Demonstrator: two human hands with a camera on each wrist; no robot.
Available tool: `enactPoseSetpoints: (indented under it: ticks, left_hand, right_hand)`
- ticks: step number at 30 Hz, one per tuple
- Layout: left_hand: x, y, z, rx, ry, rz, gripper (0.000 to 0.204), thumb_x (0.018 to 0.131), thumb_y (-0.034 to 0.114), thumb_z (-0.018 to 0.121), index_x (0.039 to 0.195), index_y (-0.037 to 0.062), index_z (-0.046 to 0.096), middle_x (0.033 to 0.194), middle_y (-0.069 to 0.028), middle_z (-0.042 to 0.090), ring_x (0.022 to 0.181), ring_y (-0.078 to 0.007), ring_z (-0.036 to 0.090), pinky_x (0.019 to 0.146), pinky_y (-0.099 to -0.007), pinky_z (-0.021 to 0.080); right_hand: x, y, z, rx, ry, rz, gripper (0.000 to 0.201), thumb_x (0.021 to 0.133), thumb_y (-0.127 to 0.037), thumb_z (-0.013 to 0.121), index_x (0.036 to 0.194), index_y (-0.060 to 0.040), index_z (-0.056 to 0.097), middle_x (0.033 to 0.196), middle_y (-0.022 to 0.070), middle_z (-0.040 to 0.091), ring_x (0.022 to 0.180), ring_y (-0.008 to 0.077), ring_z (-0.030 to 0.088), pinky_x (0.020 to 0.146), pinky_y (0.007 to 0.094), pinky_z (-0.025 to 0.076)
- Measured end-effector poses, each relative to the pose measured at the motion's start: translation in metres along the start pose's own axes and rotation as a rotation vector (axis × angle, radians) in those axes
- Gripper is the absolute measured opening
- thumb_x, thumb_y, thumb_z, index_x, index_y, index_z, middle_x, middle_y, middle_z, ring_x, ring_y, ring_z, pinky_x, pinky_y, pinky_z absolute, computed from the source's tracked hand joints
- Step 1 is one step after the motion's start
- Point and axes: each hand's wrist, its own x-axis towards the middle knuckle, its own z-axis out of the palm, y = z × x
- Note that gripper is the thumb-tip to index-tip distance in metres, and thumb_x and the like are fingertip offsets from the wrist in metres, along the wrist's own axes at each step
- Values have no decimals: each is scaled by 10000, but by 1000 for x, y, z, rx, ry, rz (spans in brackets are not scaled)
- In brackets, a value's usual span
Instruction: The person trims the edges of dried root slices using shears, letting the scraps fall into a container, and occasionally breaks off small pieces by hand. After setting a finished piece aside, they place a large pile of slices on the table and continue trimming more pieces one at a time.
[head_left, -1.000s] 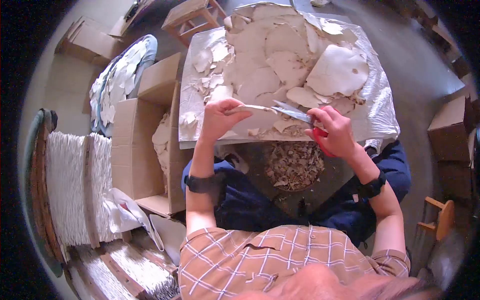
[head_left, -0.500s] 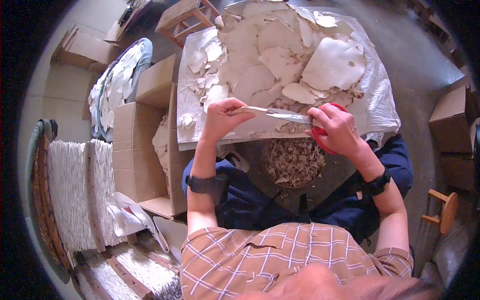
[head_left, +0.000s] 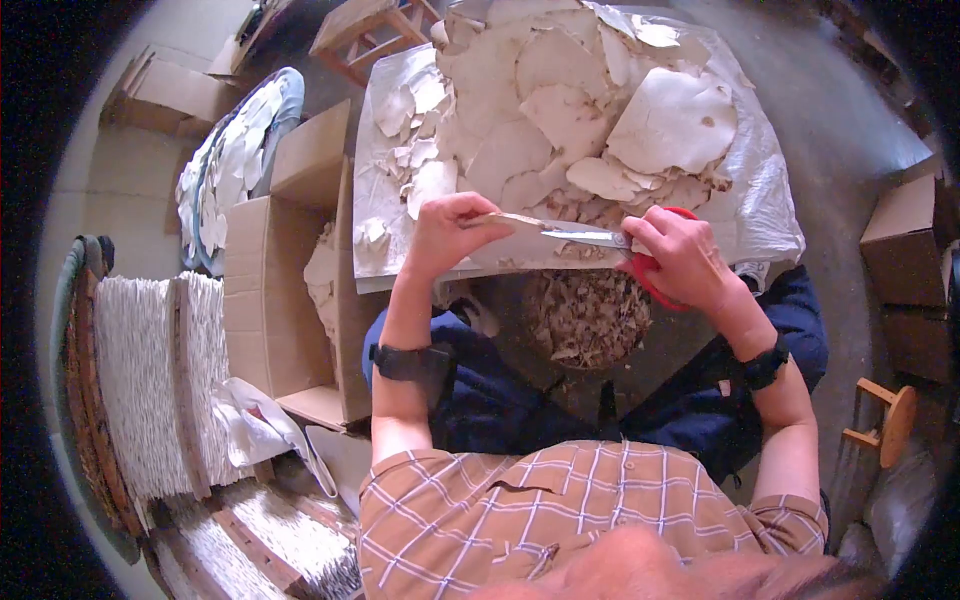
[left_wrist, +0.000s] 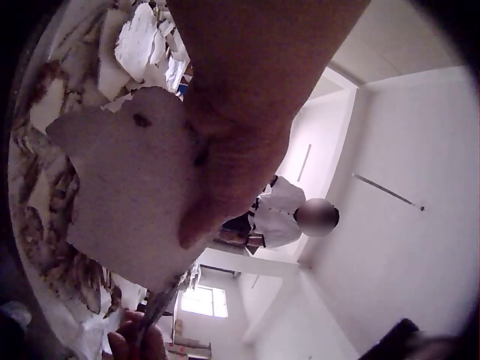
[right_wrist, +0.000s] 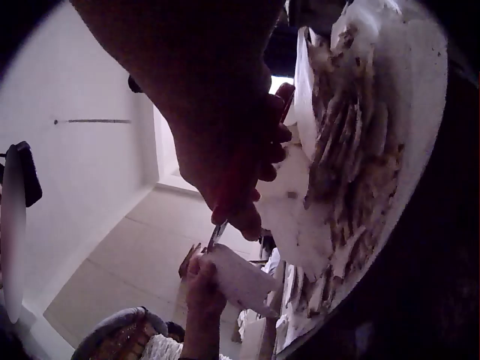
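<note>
Between thumb and fingers, my left hand pinches a thin, pale, stiff-looking sheet with brown spots. It appears nearly edge-on in the head view; the left wrist view shows the broad face of the sheet. My right hand grips scissors by their red handles, blades pointing left. The blade tips are right at the sheet's right-hand edge. Below and beyond both hands, a large heap of similar pale sheets lies on the plastic-covered table.
A round container of small trimmings stands below the table's near edge. At my left are an open cardboard box with pale pieces inside and tightly packed rows of white sheets. Wooden stools stand on the floor. The left wrist view shows another person.
The scissor blades, spread apart a second ago, came together along the sheet's edge and now lie slightly lower. My left hand keeps its pinch on the sheet, which has tilted slightly.
</note>
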Motion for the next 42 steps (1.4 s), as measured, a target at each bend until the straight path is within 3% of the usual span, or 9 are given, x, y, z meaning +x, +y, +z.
enactPoseSetpoints:
  ticks: [19, 22, 24, 27, 29, 34, 36, 38, 42]
  left_hand:
    - [6, -2, 1, -96, -13, -24, 124, 637, 64, 717, 718, 25, 632, 611, 38, 556, 580, -9, 479, 506, -166, 395]
    - [9, -7, 0, -139, -23, -27, 122, 642, 69, 713, 726, 36, 632, 615, 37, 560, 565, -9, 484, 478, -164, 398]
    - [10, -6, 0, -159, -28, -24, 122, 645, 76, 712, 730, 41, 632, 616, 37, 562, 555, -9, 486, 460, -163, 396]
    - [13, 2, 10, -228, -76, -13, 129, 649, 95, 711, 733, 43, 629, 614, 36, 560, 537, -12, 480, 450, -164, 393]
    - [15, 3, 19, -132, -141, -140, 128, 652, 96, 707, 736, 40, 629, 614, 38, 556, 559, -13, 484, 491, -165, 405]
    - [25, 19, 40, -191, -249, -52, 129, 638, 79, 706, 718, 30, 618, 607, 47, 539, 589, -11, 466, 521, -171, 397]
    - [29, 21, 42, -143, -287, -4, 132, 633, 74, 707, 711, 24, 613, 603, 49, 534, 597, -10, 460, 522, -174, 392]
    - [31, 24, 41, -164, -345, -18, 141, 626, 74, 709, 698, 12, 604, 597, 45, 529, 595, -13, 448, 520, -181, 385]
    - [32, 25, 40, -128, -405, 67, 140, 627, 70, 709, 696, 8, 604, 602, 44, 533, 598, -14, 457, 524, -182, 388]
  right_hand:
    - [-5, 7, 10, 49, -44, 34, 214, 693, -151, 608, 876, -63, 538, 694, 100, 557, 618, 282, 565, 530, 358, 460]
    - [-2, 4, 10, 287, -47, 54, 221, 714, -168, 630, 885, -56, 545, 677, 94, 562, 619, 242, 578, 533, 321, 453]
    - [0, 3, 8, 475, -41, 312, 262, 726, -188, 653, 904, -30, 545, 654, 73, 554, 607, 154, 561, 556, 277, 443]
    - [6, 0, 2, 739, 42, 396, 331, 716, -193, 675, 952, -7, 535, 673, 57, 558, 618, 93, 516, 585, 248, 437]
    - [11, -7, 2, 779, 77, 398, 362, 702, -200, 689, 959, 0, 531, 689, 59, 567, 622, 92, 513, 591, 248, 438]
    - [19, -15, 11, 701, 144, 302, 394, 683, -152, 697, 992, 16, 520, 704, 52, 573, 628, 89, 508, 580, 245, 436]
    - [21, -9, 10, 692, 77, 314, 354, 692, -117, 673, 986, 12, 525, 685, 25, 564, 609, 81, 503, 556, 232, 426]
    - [23, -2, 8, 1048, -63, 320, 301, 693, -74, 651, 963, -1, 539, 669, 1, 551, 578, 68, 495, 528, 212, 409]
    - [24, 0, -3, 1228, -243, 364, 314, 714, -51, 611, 1005, 13, 512, 702, 20, 559, 600, 46, 500, 527, 177, 405]
